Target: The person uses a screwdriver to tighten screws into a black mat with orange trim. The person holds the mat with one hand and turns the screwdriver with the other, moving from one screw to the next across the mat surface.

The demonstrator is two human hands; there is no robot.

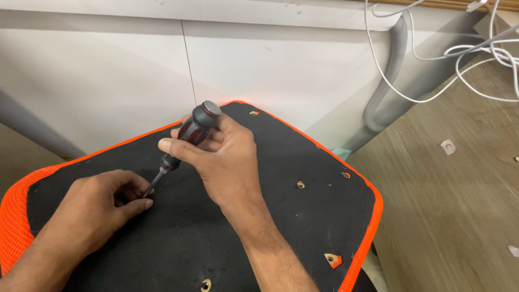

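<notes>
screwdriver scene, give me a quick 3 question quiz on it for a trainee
1. True or false: the right hand grips the handle of the screwdriver.
2. Where are the fingers of the left hand?
A. on the grey hose
B. at the screwdriver's tip, on the black panel
C. on the white cables
3. Fill in: the black panel has a mesh edge coloured ____.

Key
1. True.
2. B. The fingers pinch at the tip; whatever is under them is hidden. The grey hose and white cables lie away, untouched.
3. Orange.
</notes>
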